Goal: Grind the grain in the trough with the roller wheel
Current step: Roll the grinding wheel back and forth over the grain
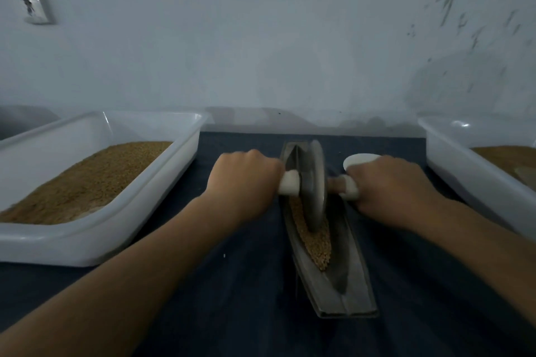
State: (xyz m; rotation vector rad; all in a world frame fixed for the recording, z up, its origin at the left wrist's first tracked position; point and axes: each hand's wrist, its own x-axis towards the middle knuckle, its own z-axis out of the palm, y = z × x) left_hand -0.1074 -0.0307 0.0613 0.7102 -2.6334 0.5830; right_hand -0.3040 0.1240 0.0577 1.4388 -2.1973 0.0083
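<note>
A long grey metal trough [352,293] lies lengthwise on the dark blue cloth in front of me. Brown grain [314,243] fills its groove toward the near half. The grey roller wheel [316,185] stands upright in the groove near the far end, its lower edge in the grain. My left hand [246,180] grips the white handle [288,182] on the wheel's left side. My right hand [391,185] grips the white handle [349,187] on the right side. A small white rounded object [361,161] shows just above my right hand.
A white plastic tub [95,238] half full of brown grain stands on the left. Another white tub [470,171] with grain stands at the right edge. A pale wall rises right behind the table, with a socket [36,9] at upper left.
</note>
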